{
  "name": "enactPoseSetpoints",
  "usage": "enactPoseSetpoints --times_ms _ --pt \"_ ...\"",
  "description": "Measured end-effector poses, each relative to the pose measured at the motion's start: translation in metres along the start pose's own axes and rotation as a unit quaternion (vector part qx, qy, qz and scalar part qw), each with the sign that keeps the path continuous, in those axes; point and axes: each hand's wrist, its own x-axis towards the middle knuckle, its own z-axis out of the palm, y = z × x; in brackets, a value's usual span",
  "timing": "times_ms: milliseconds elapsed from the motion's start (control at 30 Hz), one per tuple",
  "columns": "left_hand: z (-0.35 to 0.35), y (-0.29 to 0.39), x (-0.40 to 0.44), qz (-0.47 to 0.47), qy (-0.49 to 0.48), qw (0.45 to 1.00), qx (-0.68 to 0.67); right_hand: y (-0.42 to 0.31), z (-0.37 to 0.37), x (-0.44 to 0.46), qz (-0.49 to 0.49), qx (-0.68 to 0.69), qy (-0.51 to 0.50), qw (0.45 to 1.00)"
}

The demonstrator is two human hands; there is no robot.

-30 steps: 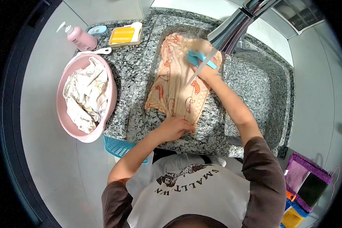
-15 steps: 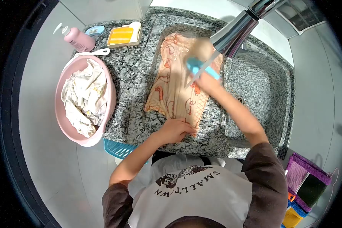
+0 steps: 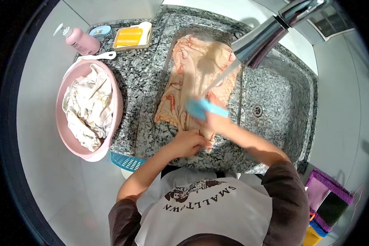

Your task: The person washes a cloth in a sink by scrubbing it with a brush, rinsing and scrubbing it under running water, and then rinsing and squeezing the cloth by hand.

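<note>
Right hand: closing around a light-blue, brush-like plastic tool; motion blur is hiding the exact finger placement. Left hand: curling its fingers over the near edge of a wet peach cloth with orange-red printed figures, pinning and bunching it there.

Change noted: over the last second the tool has been travelling from the far right part of the cloth down towards the left hand, and is now sitting over the near half. The left hand is staying put. Reading: the scrubbing appears to be shifting to the near end, with the left hand serving as anchor.

The cloth is lying spread in the shallow left-hand basin of the speckled grey granite desk, its near edge reaching the front. A chrome tap is running; its thin stream of water is falling on the cloth, just beyond the tool. The deeper granite basin is lying to the right.

Further left, a pink oval plastic tub is holding crumpled white fabric. Behind it are standing a pink pump bottle and a beige dish carrying an orange bar.
</note>
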Motion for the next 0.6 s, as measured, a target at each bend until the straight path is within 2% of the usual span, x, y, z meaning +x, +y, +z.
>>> enactPoseSetpoints --times_ms 33,100,133,167,233,267,300,367,400,433,467,500,533,567,600 --pt "-0.004 0.001 0.002 -0.012 -0.005 1.000 -0.011 -0.001 0.002 -0.002 -0.007 -0.001 0.000 1.000" --pt "-0.004 0.002 0.001 -0.025 -0.016 0.999 -0.025 0.000 0.015 -0.014 0.075 0.034 -0.002 0.997" --pt "-0.001 0.001 0.000 -0.002 0.004 1.000 -0.017 0.052 0.042 0.011 0.094 -0.054 0.005 0.994" --pt "0.000 -0.001 0.000 0.022 0.026 0.999 -0.006 0.070 0.048 0.018 0.053 -0.137 0.066 0.987" --pt "-0.007 0.007 -0.002 -0.005 0.020 0.999 -0.036 0.075 0.022 0.045 0.090 -0.156 0.058 0.982" --pt "-0.012 0.009 0.000 -0.027 0.018 0.998 -0.062 0.069 -0.011 0.066 0.165 -0.095 -0.007 0.982" --pt "-0.013 0.005 0.003 -0.027 0.018 0.998 -0.062 0.072 -0.008 0.067 0.165 -0.095 -0.007 0.982" --pt "-0.019 -0.005 0.004 0.001 0.108 0.978 -0.180 0.073 -0.001 0.069 0.115 0.066 0.044 0.990" --pt "-0.026 -0.013 0.006 0.001 0.108 0.978 -0.180 0.065 -0.007 0.068 0.086 0.084 0.056 0.991" --pt "-0.034 -0.020 0.006 -0.077 0.147 0.980 -0.107 0.056 -0.002 0.063 0.086 0.087 0.056 0.991" --pt "-0.040 -0.024 0.007 -0.151 0.184 0.971 -0.031 0.047 0.003 0.059 0.176 0.206 -0.024 0.962" --pt "-0.037 -0.034 0.010 -0.151 0.185 0.971 -0.031 0.040 0.002 0.053 0.216 0.266 -0.065 0.937" --pt "-0.026 -0.047 0.012 -0.163 0.214 0.961 0.066 0.032 0.000 0.047 0.260 0.319 -0.102 0.906" --pt "-0.023 -0.050 0.013 -0.173 0.241 0.941 0.162 0.024 -0.007 0.040 0.197 0.240 -0.130 0.942" --pt "-0.017 -0.054 0.011 -0.173 0.241 0.941 0.162 0.019 -0.011 0.035 0.133 0.158 -0.157 0.966"
